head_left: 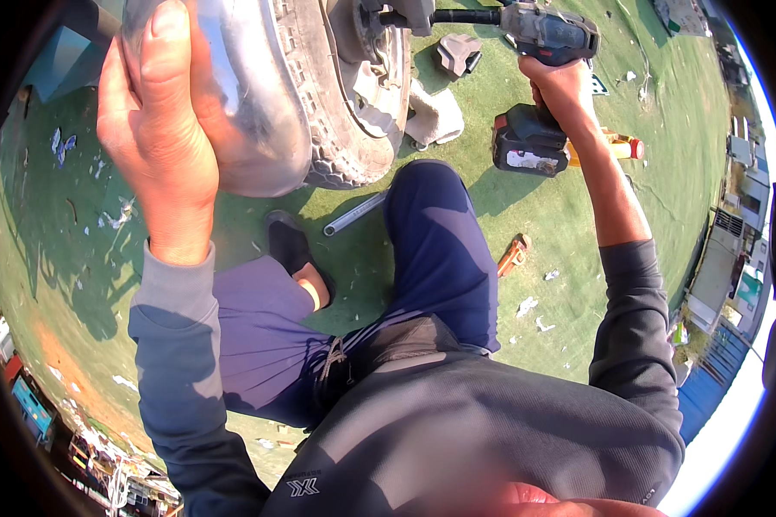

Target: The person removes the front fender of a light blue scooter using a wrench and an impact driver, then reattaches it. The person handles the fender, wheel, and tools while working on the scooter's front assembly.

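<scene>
My left hand point(159, 129) grips a shiny metal fender point(254, 95), its thumb along the polished surface and the other fingers over the left edge, partly hidden. Beside the fender stands a worn tyre point(341, 155) on a wheel, whose hub is at the top of the view. In my right hand point(560, 90) is a cordless impact wrench point(550, 34), held by the handle above its black battery point(530, 138). A long dark shaft point(466, 15) runs from the wrench's nose to the left, toward the hub. Where its tip meets the wheel is hard to make out.
Near the wheel lie a grey angular part point(459, 53) and a whitish cloth point(434, 116). A metal tube point(356, 214) rests between my feet. An orange-brown hand tool point(515, 256) lies right of my knee. Behind my right wrist is a yellow bottle point(619, 145). Scraps dot the green ground.
</scene>
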A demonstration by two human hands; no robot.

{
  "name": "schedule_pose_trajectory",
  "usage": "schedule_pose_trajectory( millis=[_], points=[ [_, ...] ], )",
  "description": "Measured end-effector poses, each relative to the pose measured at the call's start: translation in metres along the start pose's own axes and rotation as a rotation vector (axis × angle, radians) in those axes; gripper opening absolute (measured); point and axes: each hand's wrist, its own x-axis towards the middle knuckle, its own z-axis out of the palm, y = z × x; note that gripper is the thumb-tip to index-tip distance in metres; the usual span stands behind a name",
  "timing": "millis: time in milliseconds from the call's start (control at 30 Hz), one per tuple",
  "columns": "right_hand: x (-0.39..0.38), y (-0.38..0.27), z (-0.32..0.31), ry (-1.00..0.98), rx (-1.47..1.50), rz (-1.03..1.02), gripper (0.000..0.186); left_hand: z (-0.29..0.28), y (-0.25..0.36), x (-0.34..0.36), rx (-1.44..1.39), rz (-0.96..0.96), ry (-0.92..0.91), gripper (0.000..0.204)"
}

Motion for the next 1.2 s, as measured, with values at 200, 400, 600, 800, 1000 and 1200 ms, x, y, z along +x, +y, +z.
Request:
schedule_pose_trajectory(
  millis=[200,400,600,800,1000,1200],
  points=[
    [-0.003,-0.003,0.003,0.023,0.022,-0.011,0.025,-0.001,0.001,0.0,0.037,0.016,0.001,0.046],
    [0.0,0.003,0.004,0.016,-0.006,-0.017,0.026,0.0,-0.001,0.001,0.03,0.028,0.003,0.047],
    [0.001,0.006,0.004,-0.004,0.027,-0.01,0.027,0.002,0.002,-0.002,0.007,0.012,-0.014,0.048],
    [-0.007,-0.004,-0.001,-0.047,-0.135,-0.164,0.043,0.0,-0.002,0.001,-0.011,0.018,-0.017,0.045],
    [0.0,0.012,-0.008,-0.157,0.047,-0.151,0.047,-0.004,-0.004,0.003,-0.008,0.007,-0.034,0.044],
    [-0.001,0.023,-0.02,-0.323,0.273,-0.125,0.04,-0.002,-0.001,0.001,-0.005,0.028,-0.042,0.044]
  ],
)
